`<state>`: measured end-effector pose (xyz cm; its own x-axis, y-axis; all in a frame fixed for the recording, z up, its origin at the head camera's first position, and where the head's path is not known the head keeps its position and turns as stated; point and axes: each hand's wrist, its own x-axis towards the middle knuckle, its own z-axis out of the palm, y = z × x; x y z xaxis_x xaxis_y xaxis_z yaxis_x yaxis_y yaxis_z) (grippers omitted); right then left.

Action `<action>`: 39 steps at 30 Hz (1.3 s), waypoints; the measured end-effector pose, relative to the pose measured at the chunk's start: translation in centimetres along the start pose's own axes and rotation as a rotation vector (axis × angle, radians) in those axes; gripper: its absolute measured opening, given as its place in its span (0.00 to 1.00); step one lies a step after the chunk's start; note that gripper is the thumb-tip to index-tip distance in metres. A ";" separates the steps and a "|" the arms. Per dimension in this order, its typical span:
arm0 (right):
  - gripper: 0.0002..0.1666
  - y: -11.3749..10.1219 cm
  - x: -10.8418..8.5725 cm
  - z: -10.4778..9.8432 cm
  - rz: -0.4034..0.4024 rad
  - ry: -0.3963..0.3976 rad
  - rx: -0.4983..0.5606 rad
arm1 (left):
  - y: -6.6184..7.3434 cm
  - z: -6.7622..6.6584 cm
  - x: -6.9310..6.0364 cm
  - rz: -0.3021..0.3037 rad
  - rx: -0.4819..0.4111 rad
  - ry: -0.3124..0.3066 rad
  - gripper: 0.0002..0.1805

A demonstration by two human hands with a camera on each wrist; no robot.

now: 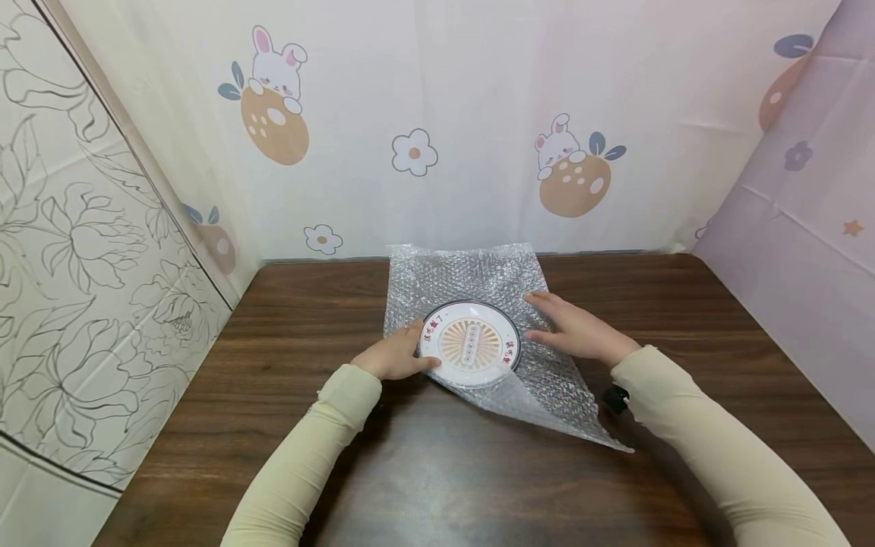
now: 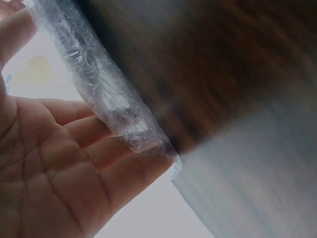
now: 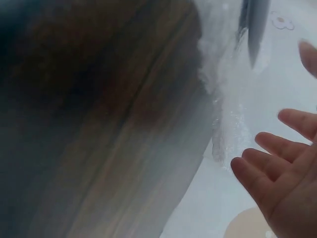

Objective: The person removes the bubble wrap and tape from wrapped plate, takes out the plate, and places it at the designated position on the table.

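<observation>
A round white plate (image 1: 472,346) with a dark rim, orange rays and red characters lies on a sheet of bubble wrap (image 1: 458,273). The sheet's near part laps over the plate's front edge, and a loose flap (image 1: 540,406) stretches toward the near right. My left hand (image 1: 393,355) grips the plate's left edge, thumb over the top. In the left wrist view its fingers meet the wrapped edge (image 2: 99,84). To the plate's right, my right hand (image 1: 581,328) hovers over the wrap with fingers spread, holding nothing; the right wrist view shows its fingertips apart from the wrap (image 3: 225,94).
Under everything is a dark wooden table (image 1: 294,319). A curtain (image 1: 478,152) printed with rabbits and flowers hangs behind it, and a flower-patterned panel (image 1: 82,228) stands on the left. A small black object (image 1: 616,398) sits at my right wrist.
</observation>
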<state>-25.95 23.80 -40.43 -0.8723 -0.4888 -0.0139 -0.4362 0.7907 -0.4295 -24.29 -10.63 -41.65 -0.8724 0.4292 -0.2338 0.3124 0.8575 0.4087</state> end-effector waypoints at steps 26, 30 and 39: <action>0.61 -0.3 2.2 1.2 0.060 -0.310 -0.061 | 0.2 -0.2 -0.1 0.006 -0.012 0.003 0.51; 0.61 -0.4 2.2 1.3 0.067 -0.311 -0.076 | 0.1 -0.2 0.0 0.015 -0.021 0.009 0.51; 0.61 -0.6 2.0 1.5 0.069 -0.310 -0.092 | 0.0 0.0 0.2 0.024 0.010 0.049 0.50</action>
<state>-27.13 21.75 -41.49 -0.7977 -0.5108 -0.3204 -0.4092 0.8489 -0.3346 -24.42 -10.54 -41.69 -0.8820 0.4355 -0.1802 0.3370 0.8500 0.4049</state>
